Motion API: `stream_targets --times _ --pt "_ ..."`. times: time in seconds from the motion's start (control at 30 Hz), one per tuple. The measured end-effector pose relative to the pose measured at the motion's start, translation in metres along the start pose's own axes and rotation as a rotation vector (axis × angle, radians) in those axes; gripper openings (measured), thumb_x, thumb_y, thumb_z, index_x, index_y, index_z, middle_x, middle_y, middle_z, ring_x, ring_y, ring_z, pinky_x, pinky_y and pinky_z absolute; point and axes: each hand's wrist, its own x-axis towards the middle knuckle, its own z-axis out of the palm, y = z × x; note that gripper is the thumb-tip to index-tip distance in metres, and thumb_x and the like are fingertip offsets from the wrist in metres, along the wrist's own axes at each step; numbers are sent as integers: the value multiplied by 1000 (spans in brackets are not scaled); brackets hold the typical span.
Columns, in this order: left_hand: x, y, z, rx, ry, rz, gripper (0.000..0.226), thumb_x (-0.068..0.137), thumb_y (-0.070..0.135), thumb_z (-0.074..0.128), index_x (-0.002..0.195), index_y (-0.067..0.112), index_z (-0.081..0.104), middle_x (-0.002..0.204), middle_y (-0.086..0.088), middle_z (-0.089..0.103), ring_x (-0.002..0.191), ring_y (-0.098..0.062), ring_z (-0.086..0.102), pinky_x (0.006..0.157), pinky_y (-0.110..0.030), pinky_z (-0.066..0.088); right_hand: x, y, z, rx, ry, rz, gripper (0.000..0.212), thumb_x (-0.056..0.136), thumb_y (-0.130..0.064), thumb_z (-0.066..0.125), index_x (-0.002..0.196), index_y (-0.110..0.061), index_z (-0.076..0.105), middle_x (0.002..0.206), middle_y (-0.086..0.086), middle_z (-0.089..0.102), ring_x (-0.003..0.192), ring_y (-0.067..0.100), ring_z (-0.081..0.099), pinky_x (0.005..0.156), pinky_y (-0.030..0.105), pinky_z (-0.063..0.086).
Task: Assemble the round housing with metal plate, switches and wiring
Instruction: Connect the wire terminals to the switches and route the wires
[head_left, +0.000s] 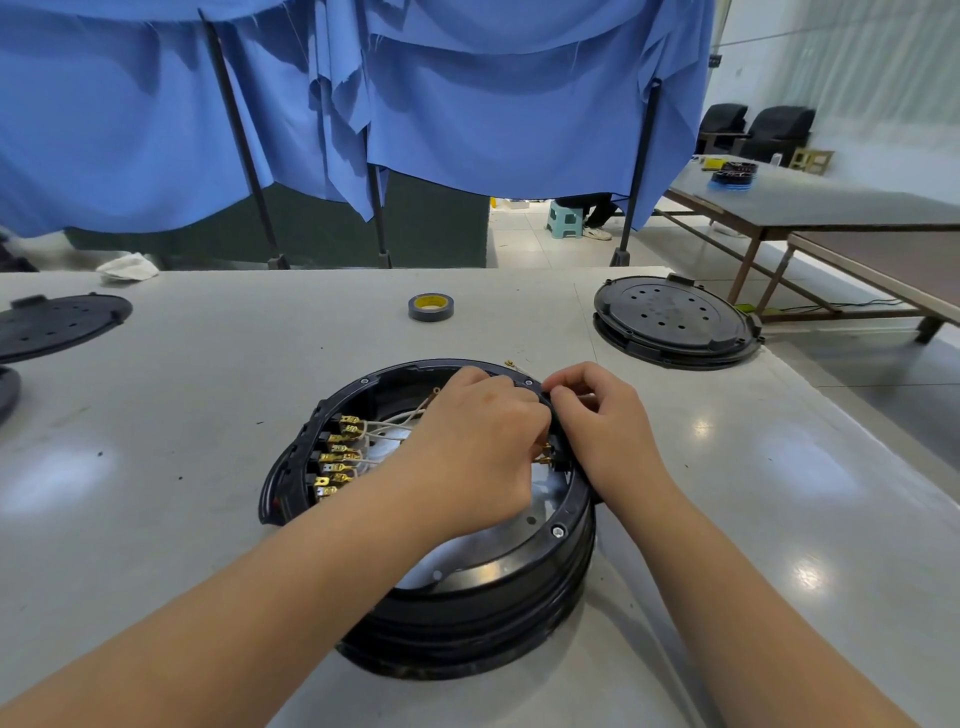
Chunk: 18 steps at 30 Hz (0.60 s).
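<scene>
The left hand (467, 447) is reaching down into the round housing (498, 587) from seven o'clock, its fingers curling toward the inner wall at three o'clock, where brass terminals (544, 457) are showing just past the knuckles; whether the fingers are pinching one of them cannot be told, since the back of the hand is covering them. The right hand (602, 421) is sitting over the housing rim at about two o'clock, its fingers curling and its thumb and forefinger pinching the black rim edge (551, 402). The two hands are almost touching there.

The housing is lying open side up on the grey table (208, 364), just in front of the person at the middle of the view. Along its inner wall at nine o'clock a row of switches with brass tabs (340, 457) is standing, and white wires (395, 423) are running from them across the middle toward the left hand. A pale metal plate (467, 551) is lying in the bottom.

Farther out, a roll of dark tape (430, 307) is lying at twelve o'clock. A black perforated lid (675, 325) is sitting at two o'clock, and another black lid (57, 325) at ten o'clock. Blue cloth (467, 104) is hanging beyond the table.
</scene>
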Motion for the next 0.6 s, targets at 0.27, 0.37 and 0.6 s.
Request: stream_targets --times 0.27,0.37,0.6 --pt "-2 -8 5 -168 18 -68 14 94 27 52 95 27 66 85 14 56 92 -12 55 91 -30 35 1 3 -2 -8 -17 -10 22 86 -6 53 79 -23 65 73 -7 66 61 3 57 57 17 46" --pt "-5 -15 4 -295 25 -115 13 92 33 58 93 26 69 88 14 65 91 -9 56 92 -33 40 2 3 -2 -18 -15 -19 23 86 -6 53 79 -25 65 74 -8 66 63 4 57 57 16 44" --pt "-24 -53 -11 -535 227 -321 5 86 33 67 89 31 70 92 17 64 90 2 58 81 -16 44 2 3 -3 -22 -13 -2 22 88 -10 54 79 -26 66 75 -11 65 66 4 59 57 17 47"
